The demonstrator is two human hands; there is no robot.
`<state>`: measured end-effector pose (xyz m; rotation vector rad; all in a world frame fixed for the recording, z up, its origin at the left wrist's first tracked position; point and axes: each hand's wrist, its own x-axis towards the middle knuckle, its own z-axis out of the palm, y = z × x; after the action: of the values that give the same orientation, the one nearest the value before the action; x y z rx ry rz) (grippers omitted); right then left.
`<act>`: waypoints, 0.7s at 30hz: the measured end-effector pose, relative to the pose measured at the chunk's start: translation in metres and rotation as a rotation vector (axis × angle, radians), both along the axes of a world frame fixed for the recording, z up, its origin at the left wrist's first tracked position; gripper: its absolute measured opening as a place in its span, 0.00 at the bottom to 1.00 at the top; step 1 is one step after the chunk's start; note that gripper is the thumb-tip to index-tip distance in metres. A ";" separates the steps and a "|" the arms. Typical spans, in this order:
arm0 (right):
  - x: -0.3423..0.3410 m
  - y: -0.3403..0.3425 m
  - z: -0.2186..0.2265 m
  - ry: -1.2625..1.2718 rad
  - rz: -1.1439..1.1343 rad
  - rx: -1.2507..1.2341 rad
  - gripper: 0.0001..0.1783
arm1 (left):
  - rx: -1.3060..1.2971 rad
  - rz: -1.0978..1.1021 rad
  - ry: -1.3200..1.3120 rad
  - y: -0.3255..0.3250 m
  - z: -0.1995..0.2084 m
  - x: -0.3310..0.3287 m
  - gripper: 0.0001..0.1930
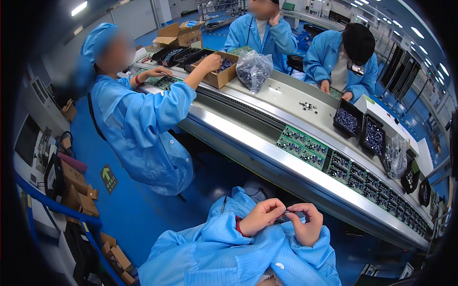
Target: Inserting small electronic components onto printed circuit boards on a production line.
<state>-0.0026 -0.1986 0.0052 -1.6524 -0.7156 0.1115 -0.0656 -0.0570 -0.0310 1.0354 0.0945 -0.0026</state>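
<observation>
While fingers (275, 204) pinch a dark piece (286, 211), a metal conveyor (229, 129) crosses blue floor (143, 214).

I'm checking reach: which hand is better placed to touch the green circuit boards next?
Probably your right hand: it looks nearer the green circuit boards than your left hand. Both seem occupied at the fingertips, though.
</observation>
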 end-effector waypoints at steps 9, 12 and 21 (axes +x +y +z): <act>0.006 0.002 -0.010 0.122 -0.059 0.063 0.13 | 0.102 0.092 -0.045 -0.003 0.002 0.007 0.06; 0.011 0.001 -0.013 0.119 -0.031 0.090 0.13 | 0.153 0.154 -0.033 -0.004 -0.006 0.013 0.05; 0.032 0.002 -0.019 0.213 -0.051 0.101 0.13 | 0.201 0.187 -0.010 -0.003 -0.019 0.034 0.03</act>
<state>0.0290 -0.1968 -0.0138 -1.5342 -0.5084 0.2086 -0.0320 -0.0597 -0.0502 1.2240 0.1853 0.1851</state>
